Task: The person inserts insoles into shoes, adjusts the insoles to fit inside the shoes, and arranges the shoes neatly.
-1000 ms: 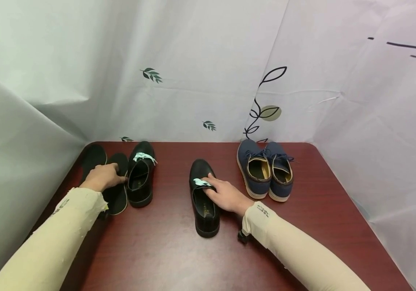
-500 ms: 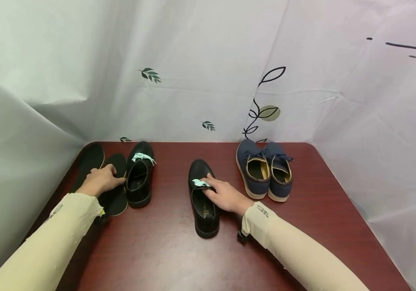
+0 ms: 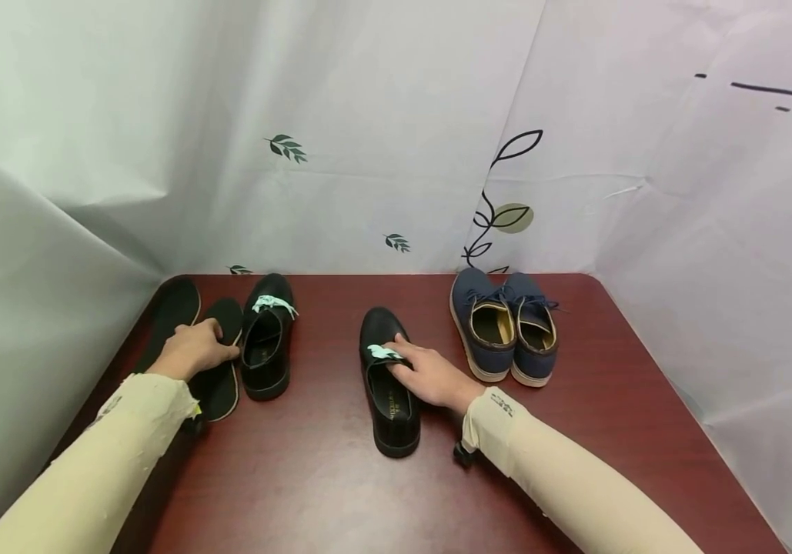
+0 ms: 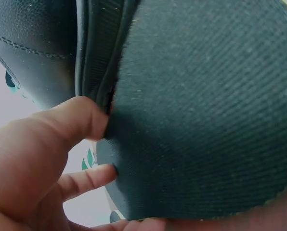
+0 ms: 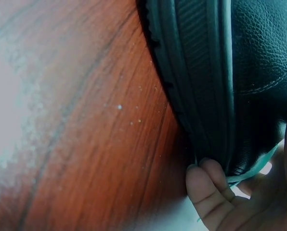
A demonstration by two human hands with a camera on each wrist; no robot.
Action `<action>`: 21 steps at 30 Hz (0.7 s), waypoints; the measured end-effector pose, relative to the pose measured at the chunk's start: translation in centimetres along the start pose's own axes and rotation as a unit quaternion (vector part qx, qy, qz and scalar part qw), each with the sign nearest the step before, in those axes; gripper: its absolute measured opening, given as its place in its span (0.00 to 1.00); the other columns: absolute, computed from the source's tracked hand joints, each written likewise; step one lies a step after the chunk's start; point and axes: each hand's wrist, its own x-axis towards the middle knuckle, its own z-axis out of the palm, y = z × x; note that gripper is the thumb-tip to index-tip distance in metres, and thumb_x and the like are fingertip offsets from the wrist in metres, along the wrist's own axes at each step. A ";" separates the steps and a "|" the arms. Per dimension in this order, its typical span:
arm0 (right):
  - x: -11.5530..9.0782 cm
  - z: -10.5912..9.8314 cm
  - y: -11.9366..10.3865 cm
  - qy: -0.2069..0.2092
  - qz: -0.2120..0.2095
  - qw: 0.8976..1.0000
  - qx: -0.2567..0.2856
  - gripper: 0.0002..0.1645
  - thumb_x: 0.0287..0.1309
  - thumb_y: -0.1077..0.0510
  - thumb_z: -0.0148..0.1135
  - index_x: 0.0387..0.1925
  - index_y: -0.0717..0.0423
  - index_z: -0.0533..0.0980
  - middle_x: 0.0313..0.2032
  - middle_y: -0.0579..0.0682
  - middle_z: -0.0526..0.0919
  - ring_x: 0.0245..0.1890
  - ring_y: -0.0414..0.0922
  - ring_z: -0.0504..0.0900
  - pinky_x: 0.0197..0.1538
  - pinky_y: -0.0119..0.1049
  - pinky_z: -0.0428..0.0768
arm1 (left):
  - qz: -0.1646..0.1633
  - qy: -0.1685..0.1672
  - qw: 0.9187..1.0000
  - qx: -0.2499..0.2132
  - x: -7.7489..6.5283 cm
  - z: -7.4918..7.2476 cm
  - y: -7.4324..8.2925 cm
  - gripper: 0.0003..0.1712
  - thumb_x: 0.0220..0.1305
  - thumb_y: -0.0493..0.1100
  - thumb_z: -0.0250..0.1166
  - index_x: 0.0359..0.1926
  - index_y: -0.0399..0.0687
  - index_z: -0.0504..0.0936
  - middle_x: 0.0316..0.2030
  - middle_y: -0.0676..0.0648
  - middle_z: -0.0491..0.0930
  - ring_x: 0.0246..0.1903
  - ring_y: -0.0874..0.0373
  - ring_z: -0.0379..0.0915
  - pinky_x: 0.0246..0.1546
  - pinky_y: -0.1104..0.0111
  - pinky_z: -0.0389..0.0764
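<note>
At the table's left my left hand (image 3: 195, 352) grips a black insole (image 3: 218, 396), which lies between another dark insole (image 3: 177, 304) and a black leather shoe (image 3: 267, 377). In the left wrist view the thumb presses the ribbed insole (image 4: 196, 115) at its edge, close beside the shoe's sole. My right hand (image 3: 433, 375) holds a second black shoe (image 3: 396, 431) in the middle of the table, its thumb in the opening near the pale mint lace. Fingertips (image 5: 201, 185) curl against that shoe's sole edge in the right wrist view.
Two navy lace-up shoes, a left one (image 3: 486, 362) and a right one (image 3: 534, 365), stand side by side at the back right. The reddish-brown table (image 3: 312, 492) is bounded by a white curtain (image 3: 382, 115) with leaf prints behind and at the sides.
My left hand has shifted slightly left and nearer, with the insole's edge moving a little away from the shoe beside it. The right hand and its shoe stay in place.
</note>
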 end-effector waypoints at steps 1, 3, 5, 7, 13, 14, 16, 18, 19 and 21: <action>0.0 0.0 0.0 0.000 -0.001 1.000 0.002 0.27 0.72 0.44 0.50 0.70 0.34 0.68 0.77 0.56 0.61 0.74 0.48 0.62 0.72 0.53 0.72 | 0.000 0.000 1.000 -0.001 0.0 0.0 -0.1 0.35 0.64 0.57 0.62 0.54 0.28 0.71 0.48 0.17 0.68 0.45 0.24 0.67 0.38 0.41 0.77; -0.1 0.0 0.0 0.002 -0.004 1.000 0.004 0.27 0.72 0.45 0.50 0.70 0.35 0.68 0.77 0.56 0.62 0.74 0.48 0.63 0.72 0.53 0.72 | 0.001 0.004 1.000 -0.002 0.0 0.1 -0.4 0.31 0.65 0.56 0.61 0.53 0.30 0.73 0.48 0.19 0.70 0.45 0.27 0.65 0.38 0.43 0.77; -0.1 0.0 0.0 0.005 -0.007 1.000 0.004 0.27 0.72 0.45 0.50 0.70 0.36 0.69 0.77 0.56 0.62 0.74 0.47 0.63 0.72 0.53 0.72 | 0.006 0.008 1.000 0.003 0.1 0.0 -0.5 0.28 0.66 0.53 0.59 0.52 0.31 0.75 0.49 0.21 0.71 0.45 0.28 0.65 0.37 0.44 0.76; -0.1 0.0 0.0 0.006 -0.008 1.000 0.003 0.27 0.72 0.46 0.50 0.70 0.36 0.69 0.77 0.56 0.63 0.74 0.47 0.63 0.72 0.52 0.72 | 0.011 0.011 1.000 0.008 0.1 0.0 -0.6 0.25 0.66 0.51 0.58 0.51 0.32 0.76 0.47 0.23 0.74 0.44 0.31 0.67 0.35 0.47 0.77; -0.1 -0.1 -0.1 0.004 -0.002 1.000 0.003 0.28 0.72 0.44 0.50 0.71 0.35 0.68 0.77 0.56 0.62 0.74 0.48 0.64 0.72 0.53 0.72 | 0.004 0.010 1.000 -0.005 -0.4 0.4 -0.6 0.27 0.64 0.54 0.59 0.46 0.31 0.74 0.41 0.27 0.78 0.32 0.41 0.77 0.33 0.52 0.79; -0.1 0.0 -0.1 0.004 -0.001 1.000 0.004 0.28 0.72 0.44 0.50 0.71 0.35 0.68 0.77 0.57 0.62 0.74 0.48 0.64 0.72 0.53 0.72 | 0.001 0.008 1.000 -0.006 -0.5 0.5 -0.5 0.29 0.63 0.55 0.61 0.45 0.29 0.73 0.41 0.25 0.77 0.33 0.39 0.77 0.34 0.49 0.80; -0.1 0.0 -0.1 0.004 0.002 1.000 0.004 0.28 0.72 0.43 0.50 0.71 0.35 0.67 0.77 0.56 0.61 0.74 0.49 0.64 0.71 0.53 0.73 | -0.001 -0.002 1.000 0.007 -0.7 0.7 -0.1 0.36 0.62 0.56 0.62 0.50 0.22 0.70 0.44 0.19 0.73 0.38 0.31 0.76 0.39 0.43 0.81; -0.1 0.1 0.0 0.007 0.005 1.000 0.006 0.28 0.73 0.43 0.50 0.72 0.35 0.67 0.77 0.56 0.61 0.73 0.49 0.65 0.71 0.53 0.73 | -0.004 -0.016 1.000 0.023 -0.8 0.9 0.4 0.44 0.62 0.55 0.63 0.56 0.13 0.63 0.47 0.12 0.67 0.44 0.22 0.72 0.45 0.36 0.79; -0.1 0.2 0.0 0.008 0.006 1.000 0.008 0.28 0.73 0.43 0.50 0.72 0.35 0.67 0.77 0.55 0.61 0.73 0.49 0.65 0.71 0.53 0.73 | -0.010 -0.022 0.999 0.029 -0.8 1.0 0.6 0.48 0.62 0.54 0.62 0.59 0.11 0.58 0.48 0.10 0.64 0.45 0.19 0.71 0.46 0.34 0.78; -0.1 0.1 0.0 0.009 0.010 1.000 0.010 0.28 0.73 0.42 0.50 0.72 0.34 0.67 0.77 0.55 0.61 0.73 0.49 0.65 0.71 0.53 0.73 | -0.025 -0.031 0.998 0.039 -0.8 1.1 1.1 0.52 0.63 0.51 0.60 0.64 0.08 0.47 0.49 0.07 0.59 0.49 0.15 0.67 0.50 0.31 0.77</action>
